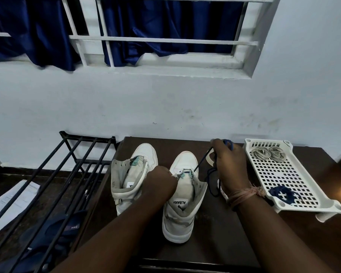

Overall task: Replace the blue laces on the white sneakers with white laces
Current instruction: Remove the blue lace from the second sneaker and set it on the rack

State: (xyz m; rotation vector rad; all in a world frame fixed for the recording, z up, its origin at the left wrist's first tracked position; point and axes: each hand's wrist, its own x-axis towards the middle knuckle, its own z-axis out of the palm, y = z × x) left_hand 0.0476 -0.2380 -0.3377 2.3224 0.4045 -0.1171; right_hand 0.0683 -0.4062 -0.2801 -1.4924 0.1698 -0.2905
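Two white high-top sneakers stand toes-away on a dark wooden table. The left sneaker has no lace. My left hand grips the tongue area of the right sneaker. My right hand is raised to the right of that shoe and holds a blue lace that runs taut down to the shoe's lowest eyelets; its loose part hangs below my hand. A white perforated tray at the right holds two coiled white laces at its far end and a bundled blue lace at its near end.
A black metal rack stands left of the table, with papers and dark footwear on the floor under it. A white wall and a barred window with blue curtains lie behind.
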